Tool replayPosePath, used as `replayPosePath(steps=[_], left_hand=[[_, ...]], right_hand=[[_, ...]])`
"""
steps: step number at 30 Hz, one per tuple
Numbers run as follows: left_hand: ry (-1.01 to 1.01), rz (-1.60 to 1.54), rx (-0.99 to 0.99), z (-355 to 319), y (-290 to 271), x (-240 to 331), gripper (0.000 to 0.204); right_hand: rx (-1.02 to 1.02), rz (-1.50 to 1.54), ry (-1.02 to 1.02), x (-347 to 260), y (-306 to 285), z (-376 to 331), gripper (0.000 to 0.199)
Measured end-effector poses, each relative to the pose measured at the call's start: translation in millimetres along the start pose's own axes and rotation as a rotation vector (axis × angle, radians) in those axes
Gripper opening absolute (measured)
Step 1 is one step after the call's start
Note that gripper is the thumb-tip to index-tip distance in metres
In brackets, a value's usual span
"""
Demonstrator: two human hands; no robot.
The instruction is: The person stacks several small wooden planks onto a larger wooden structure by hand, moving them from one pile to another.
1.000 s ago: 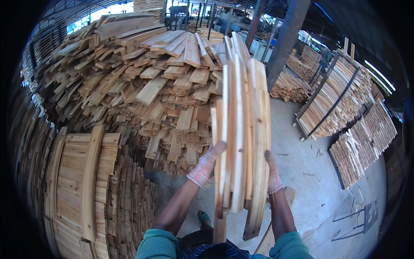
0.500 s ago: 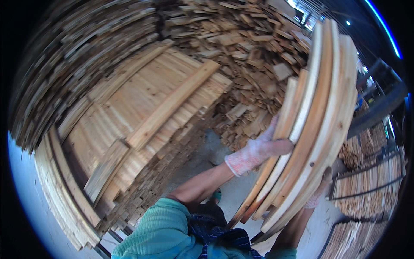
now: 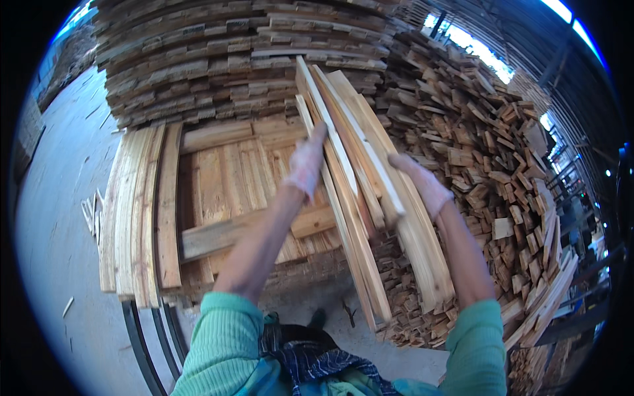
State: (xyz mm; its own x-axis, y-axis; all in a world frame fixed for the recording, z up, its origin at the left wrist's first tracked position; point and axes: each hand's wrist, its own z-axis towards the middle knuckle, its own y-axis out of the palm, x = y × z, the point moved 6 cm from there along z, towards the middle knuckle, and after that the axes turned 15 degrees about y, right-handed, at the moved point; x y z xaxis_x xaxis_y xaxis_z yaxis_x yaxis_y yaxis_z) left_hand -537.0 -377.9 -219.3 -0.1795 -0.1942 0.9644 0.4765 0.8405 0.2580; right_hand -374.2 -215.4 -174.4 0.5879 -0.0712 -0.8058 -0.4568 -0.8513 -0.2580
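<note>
— Turning left, was she? What had changed in that last second?

— The person had swung the bundle of long planks away from the loose heap of offcuts, which now lay to the right, and toward the stacked boards ahead. Judging by that, the bundle was about to be laid on the stack, though it was not yet resting there.

— And the hands?

— Both gloved, arms stretched forward. The left hand lay flat against the bundle's left face, fingers together and pointing up. The right hand was wrapped over the right edge, clamping the planks between the two palms, tilted and held above the stack.
</note>
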Motion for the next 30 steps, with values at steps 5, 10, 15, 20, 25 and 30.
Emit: replayPosePath(steps=[5,10,15,20,25,30], left_hand=[[0.007,0.071,0.185,102,-72,-84,0.09],[-0.095,0.017,0.23,39,-60,-88,0.07],[0.16,0.633,0.351,-7,-59,-3,0.034],[0.059,0.885,0.333,-9,-159,71,0.048],[-0.137,1.362,0.496,10,-319,102,0.063],[-0.293,1.741,0.318,-6,-331,46,0.085]], right_hand=[[0.517,-0.88,-0.3,-3,-1,143,0.07],[0.471,-1.17,-0.472,-13,36,110,0.045],[0.691,-1.336,-0.428,-1,48,139,0.042],[0.677,-1.353,-0.45,10,64,126,0.045],[0.684,-1.368,-0.554,9,90,118,0.045],[0.614,-1.155,-0.543,-2,63,110,0.039]])
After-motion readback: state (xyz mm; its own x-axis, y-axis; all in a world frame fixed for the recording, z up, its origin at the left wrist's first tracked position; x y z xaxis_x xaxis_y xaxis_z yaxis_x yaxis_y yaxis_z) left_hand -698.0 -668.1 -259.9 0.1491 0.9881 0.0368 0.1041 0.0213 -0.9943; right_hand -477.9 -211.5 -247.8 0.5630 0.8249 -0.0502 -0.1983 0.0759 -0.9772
